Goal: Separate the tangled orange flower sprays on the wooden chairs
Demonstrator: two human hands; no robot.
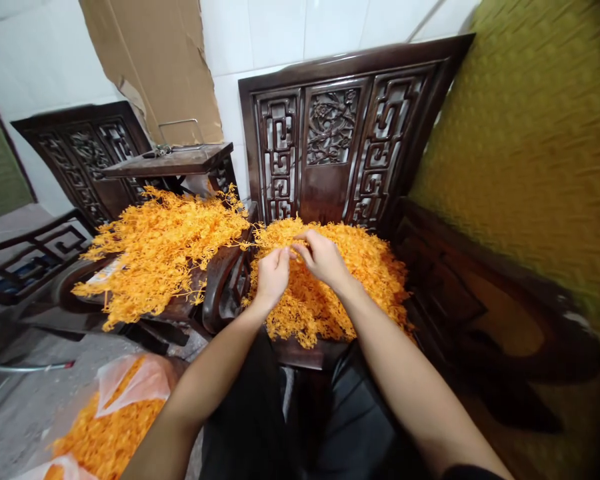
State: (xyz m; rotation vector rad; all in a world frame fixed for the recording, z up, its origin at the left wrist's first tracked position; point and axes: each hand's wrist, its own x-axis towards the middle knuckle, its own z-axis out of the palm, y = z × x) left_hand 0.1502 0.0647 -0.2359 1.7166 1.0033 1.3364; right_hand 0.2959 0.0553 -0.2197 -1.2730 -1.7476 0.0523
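Note:
My left hand [274, 273] is closed in a pinch, thumb uppermost, over a heap of orange curly plastic-looking sprigs [330, 307]. Close beside it, my right hand [326, 259] has its index finger and thumb bent toward the left thumb. Orange bits show around the fingertips of both hands, but whatever they grip is too small to make out. The heap covers the seat of a dark carved wooden chair [330, 190] in front of me.
A second orange heap [165, 247] lies to the left, beyond the chair's curved armrest [220, 293]. On the floor, lower left, are plastic bags [135, 383] of orange pieces. A small wooden table [175, 160] stands by the cardboard [155, 67]. At right is a yellow-green textured surface [520, 147].

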